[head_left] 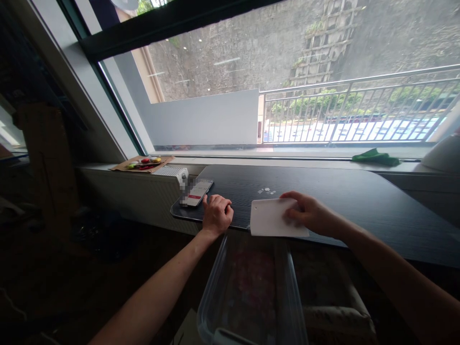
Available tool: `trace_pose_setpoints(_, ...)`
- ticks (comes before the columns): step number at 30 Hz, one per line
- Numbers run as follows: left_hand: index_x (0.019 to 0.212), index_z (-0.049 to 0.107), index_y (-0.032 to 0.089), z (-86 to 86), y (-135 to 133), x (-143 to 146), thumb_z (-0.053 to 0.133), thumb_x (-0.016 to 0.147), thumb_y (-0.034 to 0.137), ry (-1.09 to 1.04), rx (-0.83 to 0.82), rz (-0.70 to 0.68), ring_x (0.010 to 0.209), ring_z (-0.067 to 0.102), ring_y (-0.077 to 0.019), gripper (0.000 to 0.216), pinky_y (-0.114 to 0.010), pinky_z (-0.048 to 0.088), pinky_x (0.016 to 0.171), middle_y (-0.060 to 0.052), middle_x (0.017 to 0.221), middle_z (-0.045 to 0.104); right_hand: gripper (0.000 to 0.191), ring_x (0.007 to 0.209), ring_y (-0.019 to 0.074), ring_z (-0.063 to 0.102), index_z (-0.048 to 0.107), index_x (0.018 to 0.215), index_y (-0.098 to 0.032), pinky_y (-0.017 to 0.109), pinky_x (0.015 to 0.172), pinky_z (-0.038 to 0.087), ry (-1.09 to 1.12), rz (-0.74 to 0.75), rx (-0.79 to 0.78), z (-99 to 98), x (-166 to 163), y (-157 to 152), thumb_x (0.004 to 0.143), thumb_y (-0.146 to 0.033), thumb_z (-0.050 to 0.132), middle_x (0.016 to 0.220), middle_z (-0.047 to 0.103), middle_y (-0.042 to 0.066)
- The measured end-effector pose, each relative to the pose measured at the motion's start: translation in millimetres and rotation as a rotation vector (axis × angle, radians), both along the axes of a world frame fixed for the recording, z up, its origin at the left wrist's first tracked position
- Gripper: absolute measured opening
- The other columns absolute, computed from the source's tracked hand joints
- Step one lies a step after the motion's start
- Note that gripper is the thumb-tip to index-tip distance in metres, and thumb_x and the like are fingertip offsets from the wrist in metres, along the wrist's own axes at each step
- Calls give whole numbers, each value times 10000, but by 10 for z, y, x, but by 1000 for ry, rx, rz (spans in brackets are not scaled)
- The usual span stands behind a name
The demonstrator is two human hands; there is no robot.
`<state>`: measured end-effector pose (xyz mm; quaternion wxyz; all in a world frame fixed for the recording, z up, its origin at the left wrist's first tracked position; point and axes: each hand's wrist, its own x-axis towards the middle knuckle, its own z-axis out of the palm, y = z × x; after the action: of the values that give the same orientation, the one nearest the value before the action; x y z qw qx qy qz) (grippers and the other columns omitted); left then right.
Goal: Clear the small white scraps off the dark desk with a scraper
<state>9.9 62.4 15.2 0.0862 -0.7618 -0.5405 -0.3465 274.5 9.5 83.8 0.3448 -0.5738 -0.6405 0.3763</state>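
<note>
My right hand grips a white flat rectangular sheet by its right part, thumb on the near face. The sheet has rounded corners and a small hole near its upper left corner, and it stands tilted at the table's front edge. Just beyond it, several small white pieces lie on the dark table. My left hand is at the front edge, fingers curled closed; its palm side is hidden. A phone with a lit screen lies beside it, to the left.
Below the table edge is a clear plastic bin with blurred pinkish contents. Coloured items rest on brown cardboard at the left sill, near a white radiator. A green cloth lies on the sill at right.
</note>
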Motion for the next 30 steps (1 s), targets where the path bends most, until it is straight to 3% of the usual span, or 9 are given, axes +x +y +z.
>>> trace_pose_setpoints(4,807,659,254,-1,-7,-2,528,807,148,3,-7,3,1039,583,-270,169,-574,247,1125,-47,913,708,403,613,168,618,585,1171,-220,267,551,493,-108,4,166,-36,9,-65,772,-183,549,712,665,8)
trace_pose_setpoints(8,802,667,249,16,-14,3,528,811,146,6,-18,2,1053,581,-278,173,-595,243,1122,-50,912,710,361,617,187,623,588,1167,-234,297,569,494,-219,100,183,1,18,-152,811,-243,525,743,676,24)
trace_pose_setpoints(14,696,677,231,144,-89,34,544,804,143,54,-76,-73,1006,600,-283,192,-657,138,1146,-57,856,711,366,718,207,664,572,1190,-251,315,673,496,-261,-83,276,130,68,-164,832,-207,508,759,712,25)
trace_pose_setpoints(17,692,675,231,176,-243,30,566,806,151,68,-137,-147,957,629,-251,178,-669,119,1149,-26,853,728,364,718,212,663,575,1186,-238,319,682,499,-274,-83,261,120,77,-162,830,-201,511,755,714,31)
trace_pose_setpoints(24,960,660,244,195,-617,53,617,775,138,99,-259,-304,1044,637,-220,218,-676,87,1151,-17,1068,725,404,692,214,668,578,1194,-222,314,649,509,-305,-115,267,15,149,-212,800,-199,493,754,731,40)
trace_pose_setpoints(30,835,625,207,238,-626,161,589,825,134,149,-231,-344,966,641,-201,82,-682,65,1146,-13,962,703,396,649,199,676,585,1170,-222,296,618,512,-314,-113,310,0,181,-220,789,-191,481,723,731,27)
